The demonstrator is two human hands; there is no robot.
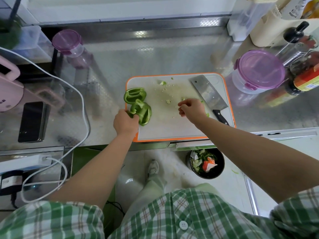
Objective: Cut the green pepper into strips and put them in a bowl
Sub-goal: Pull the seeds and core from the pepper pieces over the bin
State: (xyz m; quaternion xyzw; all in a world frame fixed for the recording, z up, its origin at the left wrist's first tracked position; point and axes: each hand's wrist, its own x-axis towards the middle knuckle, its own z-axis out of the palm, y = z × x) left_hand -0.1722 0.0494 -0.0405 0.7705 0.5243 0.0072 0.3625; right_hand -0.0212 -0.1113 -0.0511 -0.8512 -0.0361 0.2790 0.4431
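Observation:
Opened green pepper pieces (138, 104) lie at the left edge of the white, orange-rimmed cutting board (172, 128). My left hand (125, 122) grips the nearer pepper piece at its lower end. My right hand (190, 109) hovers over the middle right of the board with fingers pinched together on small green scraps; seeds and bits are scattered around it. A cleaver (209, 95) with a black handle lies flat on the board's right side, just beyond my right hand. No open bowl shows on the counter.
A purple-lidded container (259, 70) stands right of the board, bottles (300, 54) behind it. A purple-lidded jar (69, 44) stands at back left. A phone (32, 121), a pink appliance and a white cable lie left. A bin of scraps (206, 163) sits on the floor.

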